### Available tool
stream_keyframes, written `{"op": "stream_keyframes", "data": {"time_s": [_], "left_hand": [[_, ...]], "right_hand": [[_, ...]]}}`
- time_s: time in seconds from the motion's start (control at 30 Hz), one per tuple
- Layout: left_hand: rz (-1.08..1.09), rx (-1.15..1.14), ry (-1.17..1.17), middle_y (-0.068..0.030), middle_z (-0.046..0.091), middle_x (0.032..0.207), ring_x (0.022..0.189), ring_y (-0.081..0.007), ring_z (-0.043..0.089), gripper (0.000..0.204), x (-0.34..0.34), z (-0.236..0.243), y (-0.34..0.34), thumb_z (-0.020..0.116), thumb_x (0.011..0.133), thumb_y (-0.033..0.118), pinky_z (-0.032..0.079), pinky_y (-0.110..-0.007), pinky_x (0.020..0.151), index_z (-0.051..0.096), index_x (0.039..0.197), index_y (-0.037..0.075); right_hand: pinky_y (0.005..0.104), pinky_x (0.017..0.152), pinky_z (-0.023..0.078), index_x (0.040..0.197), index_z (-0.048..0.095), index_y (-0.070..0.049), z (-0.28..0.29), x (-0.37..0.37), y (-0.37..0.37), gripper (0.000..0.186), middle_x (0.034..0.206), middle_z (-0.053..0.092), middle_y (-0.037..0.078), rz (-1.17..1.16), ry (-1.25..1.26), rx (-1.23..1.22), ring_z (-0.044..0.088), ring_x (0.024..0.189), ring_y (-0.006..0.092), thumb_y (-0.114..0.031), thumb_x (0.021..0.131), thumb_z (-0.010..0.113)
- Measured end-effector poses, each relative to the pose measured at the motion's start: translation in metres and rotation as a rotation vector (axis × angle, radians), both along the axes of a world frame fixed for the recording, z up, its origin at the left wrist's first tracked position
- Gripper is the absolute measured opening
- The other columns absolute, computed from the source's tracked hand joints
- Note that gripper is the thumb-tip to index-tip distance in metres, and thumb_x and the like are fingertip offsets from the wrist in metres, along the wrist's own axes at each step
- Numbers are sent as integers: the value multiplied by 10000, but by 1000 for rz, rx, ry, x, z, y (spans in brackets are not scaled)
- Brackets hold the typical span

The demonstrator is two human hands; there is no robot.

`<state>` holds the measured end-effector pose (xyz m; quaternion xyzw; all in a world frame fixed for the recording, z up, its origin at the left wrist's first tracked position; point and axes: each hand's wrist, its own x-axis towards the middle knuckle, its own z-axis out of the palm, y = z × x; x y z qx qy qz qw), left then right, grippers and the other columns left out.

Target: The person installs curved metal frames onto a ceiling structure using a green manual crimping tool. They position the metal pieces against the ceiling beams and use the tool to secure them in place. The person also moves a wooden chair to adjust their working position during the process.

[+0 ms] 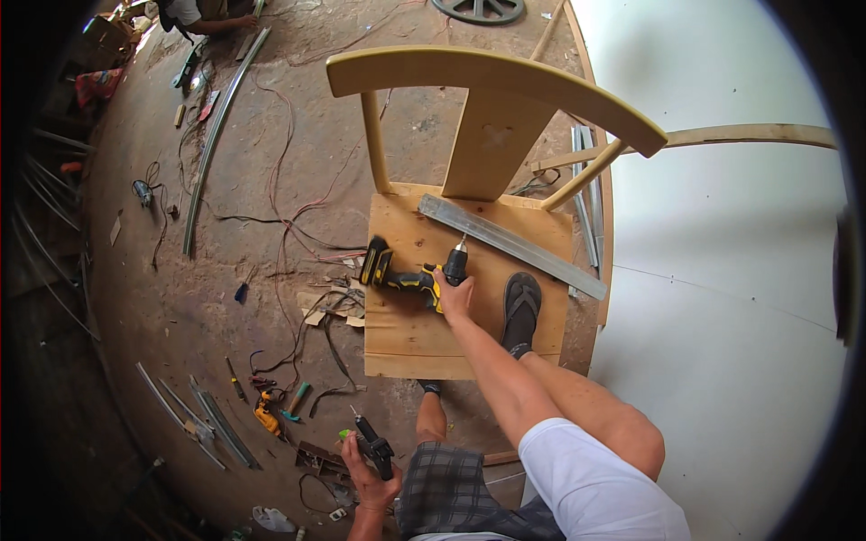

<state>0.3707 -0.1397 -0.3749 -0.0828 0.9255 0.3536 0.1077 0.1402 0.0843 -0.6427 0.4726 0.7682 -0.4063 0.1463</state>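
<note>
My right hand [454, 296] is closed around the grip of a black and yellow cordless drill [456, 267]. The drill lies over the wooden chair's seat [415, 334], its bit reaching the edge of a grey metal channel [514, 246]. That channel rests slantwise across the seat near the backrest. My sandalled foot [521, 307] stands on the seat beside it. Lower down, off the chair, my left hand [370, 478] grips a black tool with a thin metal tip [375, 448]; its exact kind is unclear. Something small and green shows by those fingers.
Cables [293, 216] snake over the floor left of the chair. A hammer [296, 402], an orange power tool [266, 416] and metal strips [221, 422] lie lower left. A long metal channel [216, 144] lies farther off, near another person's arm [230, 25]. A white panel [722, 270] spans the right.
</note>
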Motion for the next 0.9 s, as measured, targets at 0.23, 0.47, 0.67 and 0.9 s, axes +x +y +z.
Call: {"op": "stream_keyframes", "data": {"time_s": [0.23, 0.47, 0.67, 0.9], "left_hand": [[-19, 47, -18, -293, 366, 1352, 1271, -488, 378, 936, -14, -6, -4, 602, 592, 21, 299, -533, 1088, 225, 1446, -46], [59, 311, -72, -297, 361, 1358, 1241, -478, 408, 929, -22, -33, 0, 591, 619, 26, 332, -503, 1065, 198, 1458, -48], [-104, 336, -6, -300, 368, 1353, 1238, -471, 422, 940, -71, -18, 22, 621, 618, 42, 342, -497, 1060, 202, 1455, -44], [-241, 353, -111, -275, 409, 1314, 1235, -431, 430, 933, -142, 100, 30, 643, 613, 60, 368, -495, 1030, 229, 1443, -40]], "right_hand": [[495, 927, 446, 1148, 474, 29, 22, -32, 25, 583, 1128, 549, 220, -175, 36, 458, 556, 1062, 390, -399, 799, 661], [401, 878, 510, 1142, 519, -42, 41, -41, 213, 498, 1108, 570, 173, 1075, -211, 634, 575, 1080, 337, -126, 692, 717], [402, 782, 542, 1161, 482, -51, 58, -74, 302, 704, 995, 610, 146, 1420, -148, 658, 629, 982, 317, -245, 596, 854], [443, 723, 547, 1070, 508, -35, 238, -84, 400, 703, 912, 662, 187, 1492, -160, 535, 668, 870, 356, -296, 548, 898]]}}
